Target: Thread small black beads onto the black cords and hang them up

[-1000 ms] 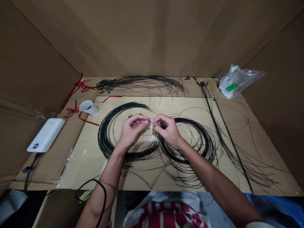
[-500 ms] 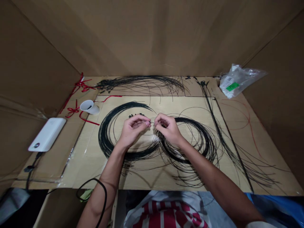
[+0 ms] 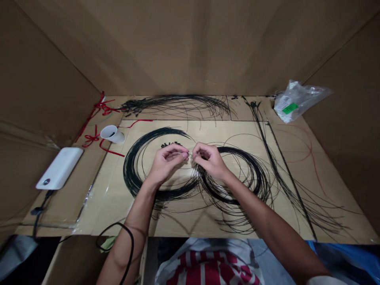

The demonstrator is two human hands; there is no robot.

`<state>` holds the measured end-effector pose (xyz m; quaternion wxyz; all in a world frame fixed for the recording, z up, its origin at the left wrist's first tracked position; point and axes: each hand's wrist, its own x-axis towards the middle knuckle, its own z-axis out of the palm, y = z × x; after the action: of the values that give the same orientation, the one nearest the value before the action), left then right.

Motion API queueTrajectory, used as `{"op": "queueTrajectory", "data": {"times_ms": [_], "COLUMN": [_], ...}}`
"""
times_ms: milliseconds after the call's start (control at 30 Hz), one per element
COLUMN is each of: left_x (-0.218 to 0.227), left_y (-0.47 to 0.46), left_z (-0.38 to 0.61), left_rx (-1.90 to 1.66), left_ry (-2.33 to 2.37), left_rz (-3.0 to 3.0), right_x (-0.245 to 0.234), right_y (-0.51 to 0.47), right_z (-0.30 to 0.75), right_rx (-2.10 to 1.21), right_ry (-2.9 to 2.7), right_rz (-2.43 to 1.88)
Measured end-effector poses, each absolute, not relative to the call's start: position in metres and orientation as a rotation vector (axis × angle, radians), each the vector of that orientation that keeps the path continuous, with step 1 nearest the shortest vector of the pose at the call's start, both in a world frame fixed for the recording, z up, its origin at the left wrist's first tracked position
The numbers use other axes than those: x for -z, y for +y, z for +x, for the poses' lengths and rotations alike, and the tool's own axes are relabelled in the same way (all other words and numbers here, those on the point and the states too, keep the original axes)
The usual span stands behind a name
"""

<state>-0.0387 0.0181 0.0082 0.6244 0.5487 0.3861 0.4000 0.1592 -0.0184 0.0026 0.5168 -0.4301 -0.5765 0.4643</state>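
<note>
Over the middle of the board, my left hand [image 3: 168, 161] and my right hand [image 3: 210, 159] face each other, fingertips almost touching. The right one is closed in a pinch on a thin black wire [image 3: 190, 153] whose short stretch shows in the gap. My left thumb and forefinger pinch at that same spot; whatever small piece sits between them is hidden. Behind the left fingers lies a little pile of small black pieces [image 3: 171, 144]. A large coil of black wires [image 3: 130, 174] lies around the left hand, and a looser coil [image 3: 258, 174] lies under the right hand and forearm.
Black wires with end pieces [image 3: 178, 99] lie along the back; another bundle [image 3: 271, 162] runs down the right. At left are a white cup [image 3: 117, 136], red ribbons [image 3: 91, 138] and a white power bank [image 3: 61, 168]. A plastic bag [image 3: 297, 101] sits back right. Cardboard walls [image 3: 190, 47] surround the board.
Hardly anything differs. Both hands keep their pinch at the same place, with only a tiny shift of the fingers.
</note>
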Motion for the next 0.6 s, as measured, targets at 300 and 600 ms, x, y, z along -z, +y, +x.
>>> {"op": "queueTrajectory", "data": {"times_ms": [300,600], "left_x": [-0.0070,-0.0107], "left_y": [0.0169,0.0162], "left_z": [-0.0376,-0.0327], "left_rx": [-0.845,-0.929], "left_ry": [0.858,0.910], "left_rz": [1.251,1.234], "right_x": [0.0001,0.0006], "right_y": [-0.0178,-0.0171], "right_z": [0.1601,0.1607], "right_rx": [-1.210,-1.164], "right_ry": [-1.387,-1.399], "right_rz": [-1.000,-1.021]}}
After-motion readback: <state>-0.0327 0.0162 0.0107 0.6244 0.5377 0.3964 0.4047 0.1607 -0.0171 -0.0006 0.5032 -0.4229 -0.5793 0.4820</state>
